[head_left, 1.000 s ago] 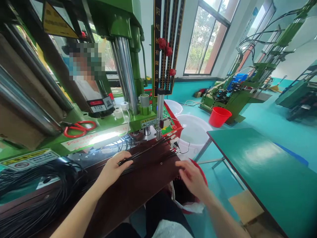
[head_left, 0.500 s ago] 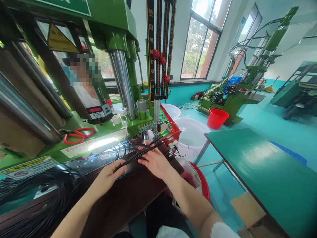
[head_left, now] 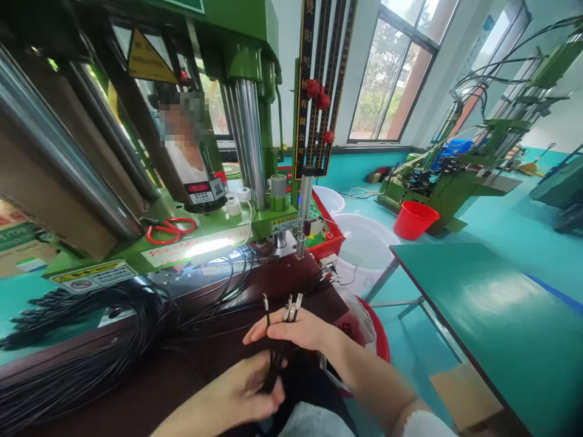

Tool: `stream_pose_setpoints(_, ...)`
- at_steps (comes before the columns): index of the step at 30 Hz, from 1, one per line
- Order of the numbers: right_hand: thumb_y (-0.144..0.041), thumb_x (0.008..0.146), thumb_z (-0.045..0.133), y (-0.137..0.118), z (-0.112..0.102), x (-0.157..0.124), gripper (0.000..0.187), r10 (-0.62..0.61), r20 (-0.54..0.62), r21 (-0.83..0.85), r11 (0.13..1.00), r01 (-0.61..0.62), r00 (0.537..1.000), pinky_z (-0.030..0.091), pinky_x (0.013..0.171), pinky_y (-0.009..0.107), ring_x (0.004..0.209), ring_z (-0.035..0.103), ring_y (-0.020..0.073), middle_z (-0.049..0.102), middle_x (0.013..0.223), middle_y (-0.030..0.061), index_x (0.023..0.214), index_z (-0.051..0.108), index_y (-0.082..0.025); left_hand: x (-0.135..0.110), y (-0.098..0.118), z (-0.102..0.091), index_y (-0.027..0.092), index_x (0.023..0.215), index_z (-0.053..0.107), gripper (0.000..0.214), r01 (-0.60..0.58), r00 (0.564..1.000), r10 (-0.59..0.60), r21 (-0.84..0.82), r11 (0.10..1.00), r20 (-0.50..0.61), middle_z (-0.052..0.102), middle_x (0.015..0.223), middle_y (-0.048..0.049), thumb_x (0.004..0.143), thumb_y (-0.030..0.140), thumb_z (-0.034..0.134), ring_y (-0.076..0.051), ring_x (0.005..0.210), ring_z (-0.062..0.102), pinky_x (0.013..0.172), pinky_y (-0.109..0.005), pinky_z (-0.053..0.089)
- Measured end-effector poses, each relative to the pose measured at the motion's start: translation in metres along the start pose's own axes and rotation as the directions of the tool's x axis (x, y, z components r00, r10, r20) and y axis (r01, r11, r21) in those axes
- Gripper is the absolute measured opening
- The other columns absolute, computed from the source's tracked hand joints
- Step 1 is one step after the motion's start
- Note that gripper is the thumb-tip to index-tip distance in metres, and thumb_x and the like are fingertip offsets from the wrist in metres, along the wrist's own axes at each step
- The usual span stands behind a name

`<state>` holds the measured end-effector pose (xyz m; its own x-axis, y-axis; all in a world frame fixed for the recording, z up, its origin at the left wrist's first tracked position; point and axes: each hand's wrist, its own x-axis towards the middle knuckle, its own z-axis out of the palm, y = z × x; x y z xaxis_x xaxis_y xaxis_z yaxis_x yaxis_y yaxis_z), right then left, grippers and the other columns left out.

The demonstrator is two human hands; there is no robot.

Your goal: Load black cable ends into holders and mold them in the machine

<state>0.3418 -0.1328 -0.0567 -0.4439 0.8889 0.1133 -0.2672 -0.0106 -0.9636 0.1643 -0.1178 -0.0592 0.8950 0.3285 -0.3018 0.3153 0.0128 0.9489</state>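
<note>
My left hand (head_left: pixel 252 388), low in front of my lap, is closed around a bundle of black cables (head_left: pixel 272 371). Just above it, my right hand (head_left: pixel 298 332) is around the upper part of the same cables, its fingers pointing left. Several metal cable connectors (head_left: pixel 292 308) stick up over the right hand's knuckles. One separate connector (head_left: pixel 266 303) stands upright to the left of them. The right fingers partly hide where the cables run. More loose black cables (head_left: pixel 230 282) lie on the brown bench top (head_left: pixel 200 364) behind the hands.
A thick coil of black cables (head_left: pixel 132 328) lies at the bench's left. The green press (head_left: pixel 255 36) stands behind, with red-handled scissors (head_left: pixel 170 230) on its ledge. To the right are a red control box (head_left: pixel 334 243), a white tub (head_left: pixel 364 237) and a green table (head_left: pixel 483 291).
Both hands have come down and nearer my body with the cables, away from the press. The connectors now point upward. The camera view has turned left.
</note>
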Motion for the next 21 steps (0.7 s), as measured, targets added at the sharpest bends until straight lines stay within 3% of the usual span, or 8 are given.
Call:
stream_pose_setpoints(2, -0.038, 0.078, 0.054, 0.005, 0.000, -0.008, 0.027, 0.024, -0.038, -0.022, 0.999, -0.025, 0.999, 0.043, 0.078, 0.030, 0.087, 0.059, 0.0167, 0.063, 0.099, 0.0061, 0.091, 0.066, -0.018, 0.020, -0.002, 0.012, 0.014, 0.096, 0.054, 0.036, -0.063, 0.994, 0.038, -0.263, 0.963, -0.101, 0.060, 0.087, -0.0076, 0.075, 0.044, 0.050, -0.016, 0.073, 0.056, 0.072, -0.031, 0.044)
stream_pose_setpoints(4, -0.039, 0.079, 0.052, 0.012, -0.004, -0.020, 0.028, 0.023, -0.157, -0.055, 0.998, -0.032, 0.987, 0.045, 0.073, 0.030, 0.078, 0.060, 0.0146, 0.062, 0.100, 0.0057, 0.092, 0.066, -0.019, 0.037, -0.005, 0.015, 0.013, 0.094, 0.055, 0.034, -0.110, 0.981, 0.064, -0.254, 0.961, -0.183, 0.060, 0.088, -0.0087, 0.077, 0.042, 0.048, -0.017, 0.075, 0.056, 0.074, -0.032, 0.044)
stream_pose_setpoints(7, -0.034, 0.080, 0.053, 0.026, -0.012, -0.042, 0.021, -0.076, -0.435, -0.138, 0.990, 0.017, 0.897, 0.043, 0.079, 0.030, 0.086, 0.056, 0.0155, 0.060, 0.100, 0.0051, 0.086, 0.066, -0.019, 0.055, -0.009, 0.000, 0.017, 0.091, 0.058, 0.024, -0.125, 0.919, 0.198, 0.226, 0.966, -0.341, 0.061, 0.091, -0.0065, 0.079, 0.033, 0.046, -0.019, 0.085, 0.055, 0.081, -0.033, 0.041)
stream_pose_setpoints(9, -0.028, 0.079, 0.055, 0.034, -0.015, -0.057, 0.014, -0.117, -0.577, -0.173, 0.985, 0.020, 0.808, 0.042, 0.077, 0.028, 0.087, 0.054, 0.0154, 0.060, 0.096, 0.0043, 0.081, 0.065, -0.018, 0.064, -0.012, -0.016, 0.017, 0.089, 0.059, 0.024, -0.007, 0.825, 0.331, 0.577, 0.817, -0.459, 0.060, 0.090, -0.0071, 0.083, 0.029, 0.039, -0.020, 0.088, 0.053, 0.083, -0.035, 0.039)
stream_pose_setpoints(11, -0.027, 0.077, 0.057, 0.038, -0.013, -0.068, 0.011, -0.088, -0.635, -0.161, 0.987, -0.020, 0.768, 0.044, 0.067, 0.025, 0.076, 0.053, 0.0136, 0.060, 0.087, 0.0032, 0.077, 0.064, -0.017, 0.075, -0.013, -0.029, 0.015, 0.087, 0.059, 0.025, 0.136, 0.775, 0.417, 0.769, 0.625, -0.475, 0.059, 0.087, -0.0088, 0.084, 0.028, 0.038, -0.022, 0.086, 0.052, 0.081, -0.037, 0.039)
stream_pose_setpoints(15, -0.031, 0.073, 0.061, 0.037, -0.006, -0.073, 0.016, 0.009, -0.653, -0.062, 0.996, -0.066, 0.757, 0.042, 0.054, 0.023, 0.059, 0.050, 0.0110, 0.057, 0.069, 0.0011, 0.069, 0.063, -0.015, 0.098, -0.013, -0.034, 0.015, 0.078, 0.059, 0.025, 0.153, 0.840, 0.436, 0.912, 0.381, -0.323, 0.057, 0.080, -0.0081, 0.082, 0.035, 0.044, -0.022, 0.078, 0.051, 0.072, -0.036, 0.041)
stream_pose_setpoints(18, -0.031, 0.072, 0.062, 0.038, -0.005, -0.066, 0.019, 0.081, -0.720, 0.135, 0.991, 0.024, 0.690, 0.043, 0.055, 0.025, 0.059, 0.050, 0.0110, 0.058, 0.068, 0.0007, 0.082, 0.064, -0.016, 0.103, -0.010, -0.026, 0.016, 0.073, 0.055, 0.024, 0.073, 0.830, 0.489, 0.921, 0.382, -0.268, 0.055, 0.076, -0.0066, 0.085, 0.029, 0.038, -0.020, 0.076, 0.050, 0.071, -0.035, 0.041)
stream_pose_setpoints(21, -0.031, 0.072, 0.063, 0.040, -0.010, -0.059, 0.034, 0.139, -0.761, 0.326, 0.926, 0.189, 0.633, 0.041, 0.053, 0.025, 0.059, 0.050, 0.0116, 0.056, 0.066, -0.0007, 0.102, 0.058, -0.019, 0.088, -0.005, -0.014, 0.018, 0.074, 0.051, 0.024, -0.054, 0.785, 0.549, 0.850, 0.524, -0.288, 0.053, 0.076, -0.0051, 0.087, 0.025, 0.032, -0.016, 0.074, 0.049, 0.070, -0.031, 0.041)
